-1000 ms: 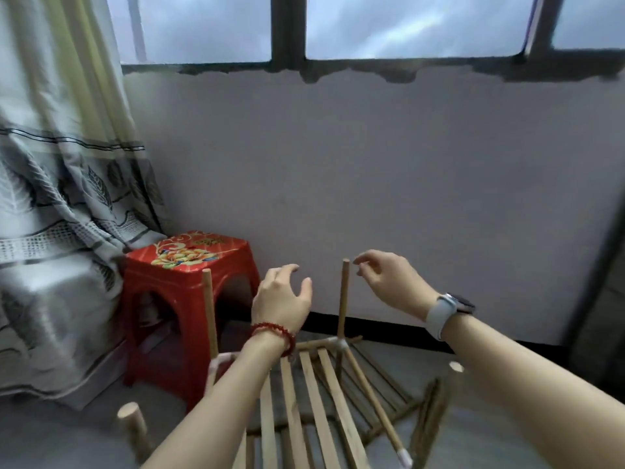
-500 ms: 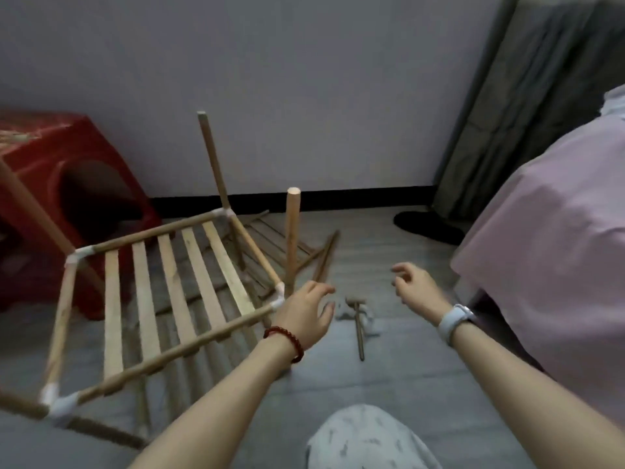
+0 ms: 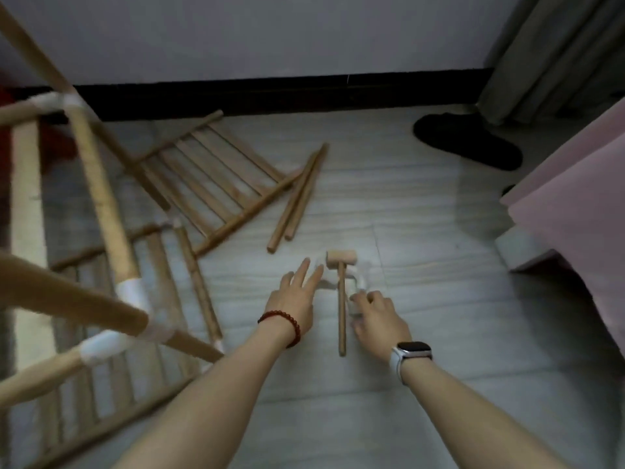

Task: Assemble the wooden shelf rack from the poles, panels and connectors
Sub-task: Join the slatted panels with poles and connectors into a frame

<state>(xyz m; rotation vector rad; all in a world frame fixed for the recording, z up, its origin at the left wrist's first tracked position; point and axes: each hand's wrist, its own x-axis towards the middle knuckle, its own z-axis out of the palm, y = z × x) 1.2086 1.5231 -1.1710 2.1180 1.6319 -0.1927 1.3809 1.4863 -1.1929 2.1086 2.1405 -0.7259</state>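
The partly built rack (image 3: 101, 198) fills the left side, its poles joined by white connectors (image 3: 132, 292), blurred. On the floor lie a loose slatted panel (image 3: 216, 177), two loose poles (image 3: 297, 198) and a small wooden mallet (image 3: 341, 299). My left hand (image 3: 294, 299) reaches forward with straight fingers, its tips at a small heap of white connectors (image 3: 360, 279) beside the mallet head. My right hand (image 3: 378, 316) is just right of the mallet handle, and its curled fingers pinch one white connector from that heap.
A second slatted panel (image 3: 162, 265) lies under the rack. A black slipper (image 3: 466, 140) sits at the back right near a grey curtain (image 3: 541, 45). A pink-covered bed (image 3: 575, 198) borders the right side. The wall's black skirting (image 3: 270, 93) runs behind the parts.
Both hands have dropped from the rack's upright poles to the floor by the mallet. My view has swung down and right. My right hand now pinches a connector.
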